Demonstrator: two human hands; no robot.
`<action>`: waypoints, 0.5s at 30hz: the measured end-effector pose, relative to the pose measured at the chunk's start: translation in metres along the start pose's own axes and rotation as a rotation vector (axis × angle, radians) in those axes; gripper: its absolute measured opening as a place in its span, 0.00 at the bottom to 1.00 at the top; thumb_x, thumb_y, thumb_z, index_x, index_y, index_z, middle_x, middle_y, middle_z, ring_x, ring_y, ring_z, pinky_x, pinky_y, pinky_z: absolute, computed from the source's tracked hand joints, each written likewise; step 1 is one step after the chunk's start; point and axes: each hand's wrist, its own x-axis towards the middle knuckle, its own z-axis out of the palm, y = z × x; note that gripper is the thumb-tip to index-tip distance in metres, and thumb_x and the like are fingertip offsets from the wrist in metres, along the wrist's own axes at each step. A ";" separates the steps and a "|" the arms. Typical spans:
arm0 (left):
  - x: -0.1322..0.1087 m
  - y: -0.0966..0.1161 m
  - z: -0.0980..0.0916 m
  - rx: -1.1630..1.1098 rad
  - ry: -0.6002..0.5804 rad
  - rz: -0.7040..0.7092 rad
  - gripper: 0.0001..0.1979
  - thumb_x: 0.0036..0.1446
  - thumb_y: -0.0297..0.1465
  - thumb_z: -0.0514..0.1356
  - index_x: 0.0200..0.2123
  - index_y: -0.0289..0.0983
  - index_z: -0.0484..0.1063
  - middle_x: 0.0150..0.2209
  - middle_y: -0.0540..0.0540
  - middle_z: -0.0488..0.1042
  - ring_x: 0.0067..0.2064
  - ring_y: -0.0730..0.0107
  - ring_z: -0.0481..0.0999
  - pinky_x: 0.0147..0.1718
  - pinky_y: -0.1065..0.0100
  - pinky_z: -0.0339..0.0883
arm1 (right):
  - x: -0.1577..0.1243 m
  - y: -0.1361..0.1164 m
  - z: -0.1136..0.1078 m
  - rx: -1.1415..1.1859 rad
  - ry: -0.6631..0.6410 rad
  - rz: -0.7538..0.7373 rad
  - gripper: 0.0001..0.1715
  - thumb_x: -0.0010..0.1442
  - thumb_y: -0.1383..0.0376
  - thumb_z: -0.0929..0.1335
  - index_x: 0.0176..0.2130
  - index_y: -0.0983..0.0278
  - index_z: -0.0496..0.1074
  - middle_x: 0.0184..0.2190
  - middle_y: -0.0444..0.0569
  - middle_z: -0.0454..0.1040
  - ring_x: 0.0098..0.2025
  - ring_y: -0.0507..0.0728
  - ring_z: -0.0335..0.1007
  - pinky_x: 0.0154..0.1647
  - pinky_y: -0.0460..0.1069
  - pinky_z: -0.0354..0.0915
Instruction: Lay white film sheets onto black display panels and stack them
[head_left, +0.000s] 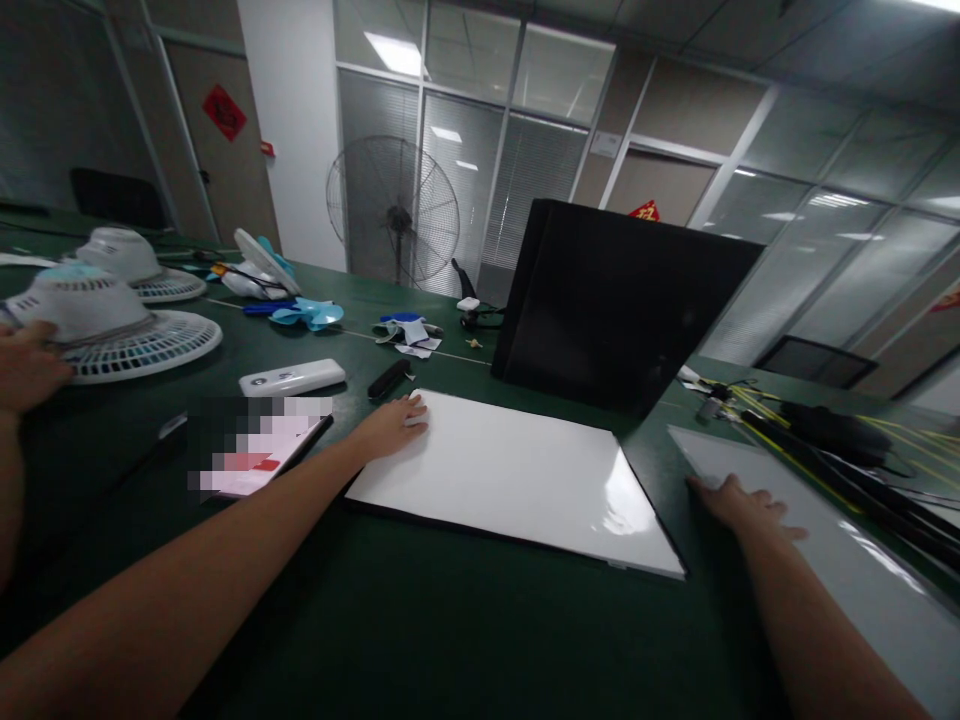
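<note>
A white rectangular panel [510, 470] with thin dark edges lies flat on the green tabletop in front of me. My left hand [394, 425] rests on its far left corner, fingers lying over the white surface. To the right, a translucent sheet [832, 540] lies at an angle, catching bright reflections. My right hand [750, 508] is spread on that sheet near its left edge, with the thumb out to the side. Both hands look open. A dark gap of table separates the panel from the sheet.
A large black panel [615, 310] stands tilted behind the white one. At left, another person's hand [34, 365] touches a white fan part [142, 345]. A phone [274, 450], a white device [292, 378] and blue fan blades [307, 314] lie nearby. Cables [750, 410] crowd the right.
</note>
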 end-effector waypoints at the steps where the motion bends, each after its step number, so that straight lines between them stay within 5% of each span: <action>1: 0.000 -0.001 0.000 -0.004 0.005 -0.008 0.28 0.65 0.43 0.55 0.64 0.38 0.74 0.74 0.39 0.62 0.74 0.48 0.62 0.73 0.51 0.52 | 0.002 0.003 0.003 0.023 -0.044 0.016 0.51 0.65 0.36 0.59 0.67 0.70 0.70 0.69 0.86 0.56 0.71 0.93 0.50 0.53 0.86 0.56; 8: 0.002 -0.003 0.003 0.003 0.011 -0.020 0.27 0.66 0.41 0.56 0.62 0.37 0.75 0.74 0.36 0.62 0.74 0.49 0.62 0.73 0.53 0.53 | 0.001 -0.002 0.010 0.079 -0.054 -0.088 0.43 0.67 0.45 0.57 0.75 0.56 0.62 0.72 0.64 0.61 0.71 0.84 0.57 0.63 0.81 0.56; 12: 0.003 -0.004 0.004 -0.004 0.019 -0.024 0.27 0.66 0.41 0.56 0.63 0.37 0.75 0.74 0.37 0.61 0.74 0.48 0.62 0.73 0.51 0.53 | 0.003 -0.001 0.006 0.058 -0.037 -0.091 0.41 0.65 0.44 0.60 0.70 0.55 0.69 0.65 0.63 0.70 0.66 0.81 0.66 0.60 0.74 0.65; 15: 0.002 -0.005 0.004 -0.010 0.020 -0.022 0.27 0.66 0.42 0.56 0.63 0.39 0.75 0.74 0.37 0.61 0.74 0.47 0.62 0.73 0.50 0.53 | 0.006 0.001 0.008 0.026 -0.004 -0.087 0.46 0.64 0.39 0.59 0.71 0.58 0.68 0.68 0.67 0.66 0.68 0.81 0.62 0.61 0.75 0.64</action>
